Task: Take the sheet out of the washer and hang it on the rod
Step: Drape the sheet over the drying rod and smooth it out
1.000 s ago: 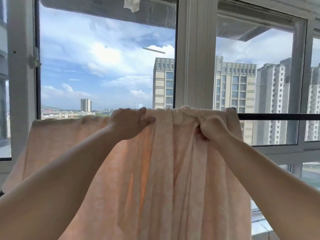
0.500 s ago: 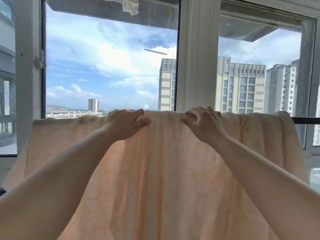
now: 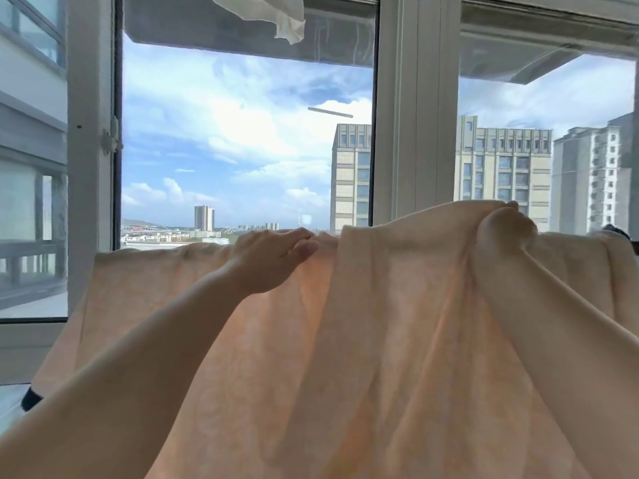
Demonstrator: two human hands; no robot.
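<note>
The peach sheet hangs over the rod by the window; the left hand rests flat on its top edge; the right hand grips a raised fold.

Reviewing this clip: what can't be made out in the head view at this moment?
- Rod: only a dark stub shows at the right edge; the sheet covers the rest.
- Right hand: fingertips wrapped in a lifted fold of sheet, so the grip is partly hidden.
- Sheet's lower hem: cut off by the bottom edge.
- Washer: out of view.
- White cloth above: cut off by the top edge.
</note>
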